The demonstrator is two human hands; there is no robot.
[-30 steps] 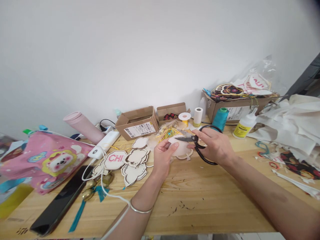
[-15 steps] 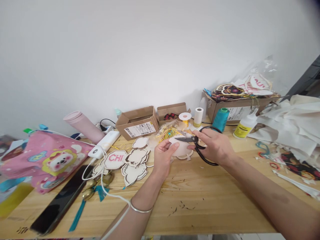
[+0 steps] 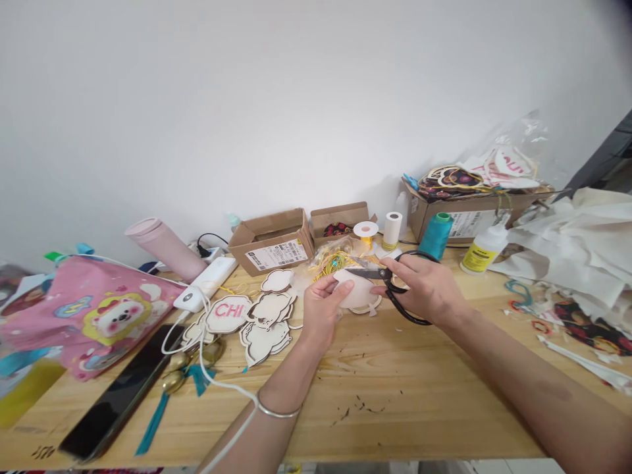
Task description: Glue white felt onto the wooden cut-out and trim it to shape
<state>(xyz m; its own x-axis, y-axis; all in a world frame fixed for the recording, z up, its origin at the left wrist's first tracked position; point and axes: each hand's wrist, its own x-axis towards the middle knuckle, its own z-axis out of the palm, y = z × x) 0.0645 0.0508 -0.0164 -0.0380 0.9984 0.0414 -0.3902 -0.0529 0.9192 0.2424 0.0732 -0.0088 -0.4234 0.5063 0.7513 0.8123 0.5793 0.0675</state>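
Note:
My left hand (image 3: 323,306) pinches the left edge of a white fabric piece (image 3: 356,291) between thumb and fingers. Black-handled scissors (image 3: 412,289) are gripped in my right hand (image 3: 419,283), and their blades lie along the top edge of the fabric. Whether the blades are fully closed is hard to make out. Just left of my left hand lie several pale scalloped wooden plaques (image 3: 266,339), loosely stacked. One plaque with pink letters "CHI" (image 3: 228,315) sits beside them. Behind the fabric is a tangle of yellow cord (image 3: 336,263).
An open cardboard box (image 3: 271,247) stands at the back, and a fuller box (image 3: 464,220) at the right rear. Teal thread (image 3: 436,237) and a glue bottle (image 3: 484,249) stand before it. A phone (image 3: 116,401), pink bag (image 3: 99,316) and power bank (image 3: 205,286) lie left; white cloth (image 3: 577,230) is heaped right.
The fabric's upper left corner looks rounder now, and it has turned slightly in my left hand. The scissors have barely shifted.

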